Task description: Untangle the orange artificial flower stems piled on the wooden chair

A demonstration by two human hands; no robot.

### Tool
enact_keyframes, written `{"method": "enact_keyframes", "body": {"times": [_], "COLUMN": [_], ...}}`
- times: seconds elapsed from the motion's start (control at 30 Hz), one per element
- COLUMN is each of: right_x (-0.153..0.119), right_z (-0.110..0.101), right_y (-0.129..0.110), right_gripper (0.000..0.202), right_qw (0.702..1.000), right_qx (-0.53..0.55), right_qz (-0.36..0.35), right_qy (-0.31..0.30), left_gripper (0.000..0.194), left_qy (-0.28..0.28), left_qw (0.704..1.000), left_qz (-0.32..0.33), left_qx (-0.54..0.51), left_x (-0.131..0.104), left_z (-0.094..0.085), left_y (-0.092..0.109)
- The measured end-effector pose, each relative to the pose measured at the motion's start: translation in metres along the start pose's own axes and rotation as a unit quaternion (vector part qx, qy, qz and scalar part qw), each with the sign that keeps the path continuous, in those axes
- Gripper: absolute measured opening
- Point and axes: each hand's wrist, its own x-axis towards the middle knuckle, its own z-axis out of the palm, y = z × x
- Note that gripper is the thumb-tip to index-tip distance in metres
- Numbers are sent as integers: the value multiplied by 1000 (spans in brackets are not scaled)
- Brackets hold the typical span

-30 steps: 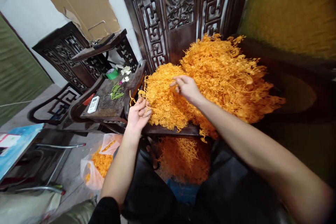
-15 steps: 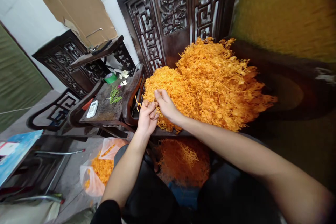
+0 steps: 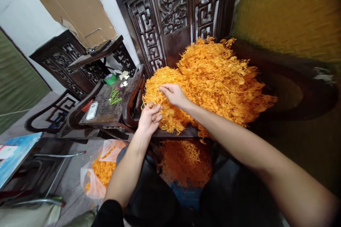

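Chair of dark, glossy wood with a carved openwork back (image 3: 174, 46), its seat bearing the orange stock.

Large mound of bright orange, thin, branching strands (image 3: 221, 81), piled on the seat against the back. Judged light and springy, tangling readily; best lifted in loose handfuls from underneath.

Lower heap of finer orange pieces (image 3: 165, 78), adjoining the mound on its left, beside both hands. Probably soft and easily crushed.

Mass of orange strands (image 3: 186, 159), below the seat edge, above a blue container (image 3: 186, 197).

Dark wooden side table (image 3: 105, 108), left of the chair.

Translucent pinkish plastic bag (image 3: 97, 188), on the floor, open, with orange pieces inside.

Left hand (image 3: 149, 118), at the lower heap's near left edge; fingers curled closed on a sprig. Right hand (image 3: 174, 94), over the lower heap; thumb and forefinger closed together. Whether anything lies between them cannot be told.

Bundle of slim green stems (image 3: 115, 96), on the side table, near a green roll (image 3: 110, 79) and small white flowers (image 3: 124, 75).

Thin orange sprig (image 3: 143, 106), at the left fingertips, mostly hidden. Judged nearly weightless, pliant, and liable to snap; a light pinch on its thicker stem suits it.
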Motion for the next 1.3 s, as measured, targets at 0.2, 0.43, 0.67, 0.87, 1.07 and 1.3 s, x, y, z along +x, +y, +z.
{"method": "enact_keyframes", "body": {"times": [0.2,0.43,0.67,0.87,1.07,1.3], "right_x": [19,23,6,2,-6,-19], "right_z": [-25,-62,-42,-35,-7,16], "right_y": [28,35,0,-19,-28,-41], "right_gripper": [30,39,21,22,41,40], "right_qw": [994,967,925,894,937,993], "right_qx": [54,147,302,368,279,-112], "right_qz": [69,187,227,253,207,-20], "right_qy": [63,87,-41,-21,13,-17], "left_gripper": [39,29,22,28,46,53], "left_qy": [23,5,11,8,40,63], "left_qw": [999,1000,999,999,994,985], "left_qz": [-17,17,8,20,83,126], "left_qx": [-23,-23,-47,-24,62,98], "left_x": [4,0,6,4,2,-3], "left_z": [-8,-23,-27,-30,-26,-18], "left_y": [14,30,32,33,22,14]}}
